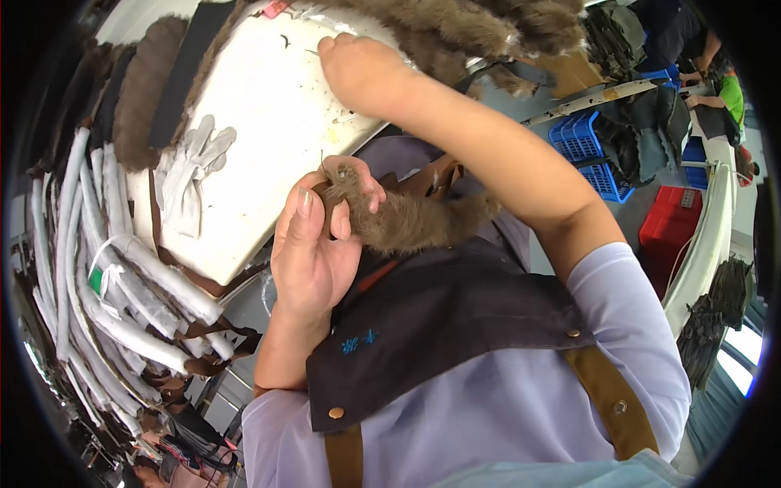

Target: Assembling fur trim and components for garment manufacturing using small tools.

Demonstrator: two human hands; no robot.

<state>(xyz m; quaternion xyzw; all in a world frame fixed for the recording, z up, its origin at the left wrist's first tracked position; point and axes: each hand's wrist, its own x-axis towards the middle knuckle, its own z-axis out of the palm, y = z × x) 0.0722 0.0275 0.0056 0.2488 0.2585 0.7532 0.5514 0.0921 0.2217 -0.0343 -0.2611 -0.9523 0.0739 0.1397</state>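
Observation:
My left hand (316,244) is raised at the near edge of the white table, its fingers curled round one end of a brown fur strip (419,221). The strip runs off to the right across my dark apron (455,301). Farther off, above the tabletop (260,122), my right hand (366,75) is closed with its back toward me. Whatever its fingers hold, if anything, is hidden or too small to make out. A thin dark thread-like line stands up from the fur beside my left fingers.
Pale work gloves (195,163) lie on the table's left side. Brown furs (464,28) are heaped at the far edge. Long white rolled strips (122,276) crowd the left. To the right stand a blue crate (579,142) and a red crate (671,220); a person in green (730,102) is beyond.

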